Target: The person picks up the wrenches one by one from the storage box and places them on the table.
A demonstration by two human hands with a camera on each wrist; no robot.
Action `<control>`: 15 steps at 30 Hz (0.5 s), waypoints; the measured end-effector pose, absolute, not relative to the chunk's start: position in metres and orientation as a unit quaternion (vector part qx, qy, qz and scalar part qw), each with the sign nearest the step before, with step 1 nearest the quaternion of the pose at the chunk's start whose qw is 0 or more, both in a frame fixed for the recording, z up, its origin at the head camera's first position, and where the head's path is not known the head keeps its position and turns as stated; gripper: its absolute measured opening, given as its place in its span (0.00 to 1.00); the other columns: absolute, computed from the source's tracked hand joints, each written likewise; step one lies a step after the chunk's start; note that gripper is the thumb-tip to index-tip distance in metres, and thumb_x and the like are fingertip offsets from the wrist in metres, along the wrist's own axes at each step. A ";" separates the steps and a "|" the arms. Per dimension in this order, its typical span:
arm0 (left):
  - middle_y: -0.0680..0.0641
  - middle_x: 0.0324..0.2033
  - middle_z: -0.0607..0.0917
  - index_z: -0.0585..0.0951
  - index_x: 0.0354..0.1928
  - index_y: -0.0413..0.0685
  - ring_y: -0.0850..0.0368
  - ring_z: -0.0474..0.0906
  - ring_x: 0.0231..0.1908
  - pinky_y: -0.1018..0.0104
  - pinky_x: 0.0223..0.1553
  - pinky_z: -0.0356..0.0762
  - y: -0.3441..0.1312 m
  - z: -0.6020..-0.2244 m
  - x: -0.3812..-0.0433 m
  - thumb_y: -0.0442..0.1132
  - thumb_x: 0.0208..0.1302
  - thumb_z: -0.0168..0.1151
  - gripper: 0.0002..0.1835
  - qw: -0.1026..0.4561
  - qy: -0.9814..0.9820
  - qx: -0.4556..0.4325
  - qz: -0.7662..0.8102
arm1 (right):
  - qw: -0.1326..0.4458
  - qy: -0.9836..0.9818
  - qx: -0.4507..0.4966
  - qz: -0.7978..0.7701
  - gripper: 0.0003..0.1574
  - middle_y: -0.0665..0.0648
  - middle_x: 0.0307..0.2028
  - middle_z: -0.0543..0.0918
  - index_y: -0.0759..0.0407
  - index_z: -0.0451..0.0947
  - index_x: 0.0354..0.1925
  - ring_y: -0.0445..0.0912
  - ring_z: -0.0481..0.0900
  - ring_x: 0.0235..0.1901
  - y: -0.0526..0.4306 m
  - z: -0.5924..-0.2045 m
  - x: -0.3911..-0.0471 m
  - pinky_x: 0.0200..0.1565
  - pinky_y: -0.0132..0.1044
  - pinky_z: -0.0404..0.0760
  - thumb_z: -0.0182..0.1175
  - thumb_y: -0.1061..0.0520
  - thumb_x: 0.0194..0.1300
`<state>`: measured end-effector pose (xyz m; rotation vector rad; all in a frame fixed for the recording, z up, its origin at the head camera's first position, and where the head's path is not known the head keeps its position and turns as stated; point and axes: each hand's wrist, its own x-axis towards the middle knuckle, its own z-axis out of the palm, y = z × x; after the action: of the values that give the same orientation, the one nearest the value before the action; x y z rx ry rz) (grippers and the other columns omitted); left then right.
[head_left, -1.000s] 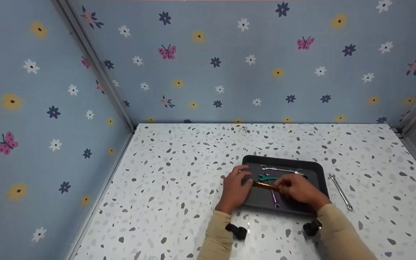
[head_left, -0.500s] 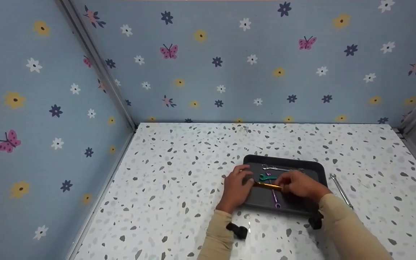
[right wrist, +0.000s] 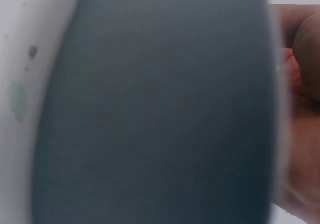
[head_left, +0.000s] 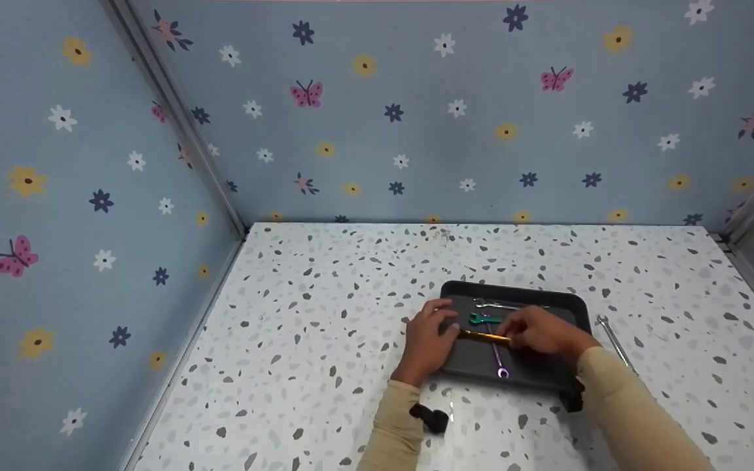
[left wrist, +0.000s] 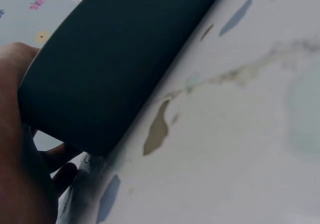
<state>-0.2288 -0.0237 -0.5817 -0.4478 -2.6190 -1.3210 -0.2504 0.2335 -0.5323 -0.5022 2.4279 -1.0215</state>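
A dark grey tray [head_left: 472, 361] rests on the speckled table, with my left hand [head_left: 424, 343] holding its left edge. In the left wrist view, fingers [left wrist: 64, 176] show beyond the tray's outer wall. My right hand [head_left: 542, 332] reaches over the tray and pinches the right end of a gold wrench [head_left: 484, 337]. The gold wrench's left end lies right at my left thumb. It crosses over a purple wrench [head_left: 498, 362]. Just behind is a green wrench [head_left: 482, 319], partly covered by my right hand. A silver wrench [head_left: 501, 305] lies along the tray's far side.
Another silver wrench [head_left: 614, 341] lies on the table [head_left: 324, 314] right of the tray, its near end hidden by my right sleeve. A flowered blue wall [head_left: 351, 131] stands behind the table, and another [head_left: 89, 294] along its left. The tray's wall [right wrist: 160, 109] fills most of the right wrist view.
My right hand and forearm have shifted slightly right, uncovering more of the gold wrench. The sleeve now hides the near end of the outside silver wrench. My left hand keeps its place.
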 end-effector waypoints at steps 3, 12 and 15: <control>0.55 0.63 0.76 0.85 0.51 0.46 0.51 0.74 0.60 0.46 0.61 0.69 -0.024 -0.584 -0.229 0.40 0.68 0.62 0.13 0.086 -0.880 -0.148 -0.443 | 0.224 0.881 -0.185 -0.374 0.17 0.51 0.38 0.82 0.52 0.86 0.42 0.49 0.75 0.40 0.234 -0.534 -0.249 0.44 0.43 0.73 0.63 0.67 0.56; 0.56 0.63 0.76 0.85 0.51 0.47 0.53 0.73 0.62 0.49 0.62 0.68 -0.023 -0.582 -0.228 0.41 0.67 0.63 0.14 0.077 -0.885 -0.139 -0.438 | 0.260 0.870 -0.125 -0.400 0.18 0.53 0.41 0.83 0.52 0.87 0.43 0.50 0.76 0.42 0.235 -0.530 -0.250 0.47 0.45 0.73 0.62 0.66 0.56; 0.54 0.63 0.76 0.85 0.51 0.47 0.52 0.73 0.62 0.48 0.63 0.67 -0.022 -0.581 -0.229 0.40 0.67 0.63 0.14 0.078 -0.886 -0.140 -0.436 | 0.259 0.869 -0.119 -0.405 0.18 0.53 0.42 0.82 0.51 0.86 0.44 0.50 0.75 0.43 0.237 -0.531 -0.251 0.47 0.44 0.73 0.62 0.66 0.56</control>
<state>-0.2293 -0.0224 -0.5811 -0.4183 -2.6519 -1.3064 -0.2511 0.2365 -0.5306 -0.3224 2.3542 -1.0967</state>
